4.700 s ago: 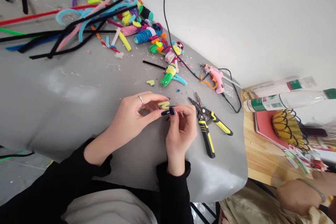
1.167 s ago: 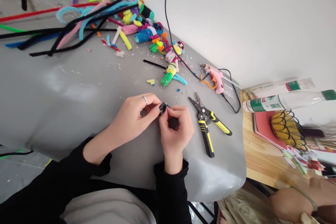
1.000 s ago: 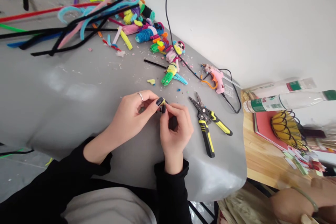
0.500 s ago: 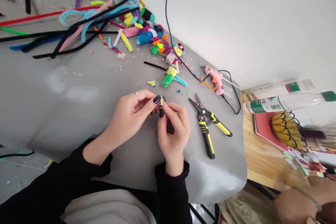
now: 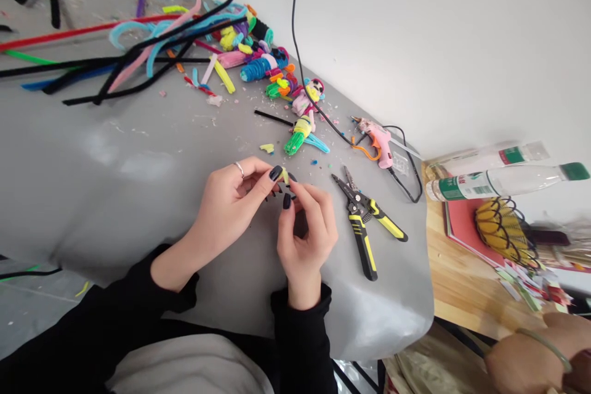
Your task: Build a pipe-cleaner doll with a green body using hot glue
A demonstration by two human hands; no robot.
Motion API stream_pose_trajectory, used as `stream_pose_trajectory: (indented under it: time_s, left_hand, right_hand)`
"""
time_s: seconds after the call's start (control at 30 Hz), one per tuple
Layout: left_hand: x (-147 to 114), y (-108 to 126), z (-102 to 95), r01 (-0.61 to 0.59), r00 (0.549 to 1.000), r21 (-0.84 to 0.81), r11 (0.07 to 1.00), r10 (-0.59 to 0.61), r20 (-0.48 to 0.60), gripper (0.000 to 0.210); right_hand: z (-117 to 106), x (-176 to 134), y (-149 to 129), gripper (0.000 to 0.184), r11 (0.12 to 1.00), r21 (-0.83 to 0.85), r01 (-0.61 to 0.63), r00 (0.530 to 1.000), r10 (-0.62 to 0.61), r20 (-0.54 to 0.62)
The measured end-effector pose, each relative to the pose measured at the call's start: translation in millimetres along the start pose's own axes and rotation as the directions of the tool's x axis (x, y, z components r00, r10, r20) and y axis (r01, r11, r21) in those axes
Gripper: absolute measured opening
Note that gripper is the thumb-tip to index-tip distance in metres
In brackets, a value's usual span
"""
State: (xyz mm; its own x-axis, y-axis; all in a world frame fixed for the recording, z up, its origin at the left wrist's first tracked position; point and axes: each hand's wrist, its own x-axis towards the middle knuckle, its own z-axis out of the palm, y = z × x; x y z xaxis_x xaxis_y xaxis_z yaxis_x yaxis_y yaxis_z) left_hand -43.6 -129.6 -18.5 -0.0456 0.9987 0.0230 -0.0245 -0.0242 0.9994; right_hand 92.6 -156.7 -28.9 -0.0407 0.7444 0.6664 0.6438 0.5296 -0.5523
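A short yellow piece of pipe cleaner is pinched between the thumb and fingers of my left hand, its free end bent upward. My right hand is curled close by, thumb and index finger nearly together at the other end of the piece; the exact contact is partly hidden. Just beyond my fingers lies a small pipe-cleaner figure with a green and yellow body, a black strip and light blue loops. A yellow scrap lies beside it. Wire strippers rest, jaws apart, right of my right hand.
Several finished pipe-cleaner figures line the wall side. Loose pipe cleaners spread at the left. A pink glue gun with its cord lies near the wall. Plastic bottles and a wire basket stand right, near another person's arm.
My right thumb and index finger have drawn slightly apart and shifted a little off the yellow piece, which shows more. My left hand keeps its pinch.
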Motion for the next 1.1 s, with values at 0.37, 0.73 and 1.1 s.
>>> stream_pose_trajectory:
  time_s: [0.37,0.73,1.1]
  left_hand:
    - [-0.1,0.9,-0.7,0.017,1.000,0.010,1.000,-0.017,-0.007,0.030]
    - [0.2,-1.1,1.0,0.000,0.999,-0.007,1.000,0.000,-0.052,0.025]
    - [-0.4,-1.1,-0.1,-0.001,1.000,-0.018,1.000,0.001,-0.025,0.022]
  right_hand:
    - [2.7,-3.2,1.1,0.044,0.995,-0.062,0.073,0.997,-0.073,0.004]
    - [3.2,-3.1,-0.9,0.038,0.983,-0.150,0.105,0.994,-0.105,0.012]
    - [3.2,-3.2,0.2,0.038,0.987,-0.119,0.109,0.993,-0.104,0.049]
